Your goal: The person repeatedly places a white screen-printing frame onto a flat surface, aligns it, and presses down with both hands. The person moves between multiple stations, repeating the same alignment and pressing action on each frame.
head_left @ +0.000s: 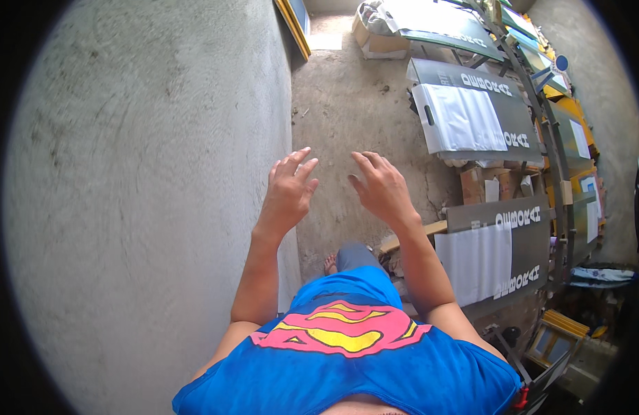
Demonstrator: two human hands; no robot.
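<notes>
My left hand (290, 191) is raised in front of me beside the grey wall, its fingers spread and nothing in it. Level with it, my right hand (380, 187) hovers over the floor, also empty, with fingers apart and slightly bent. Neither hand touches anything. To the right of my right hand, a white plastic bag (461, 119) with a handle slot lies flat on a dark board (525, 124) with white lettering. Nearer me, a second white sheet or bag (474, 261) rests on another dark lettered board (530, 249), beside my right forearm.
A bare concrete wall (146, 194) fills the left side. The concrete floor (347, 111) runs ahead between it and the row of boards. A cardboard box (380, 45) stands at the far end. Yellow-edged frames (292, 28) lean against the wall; others (558, 335) are at lower right.
</notes>
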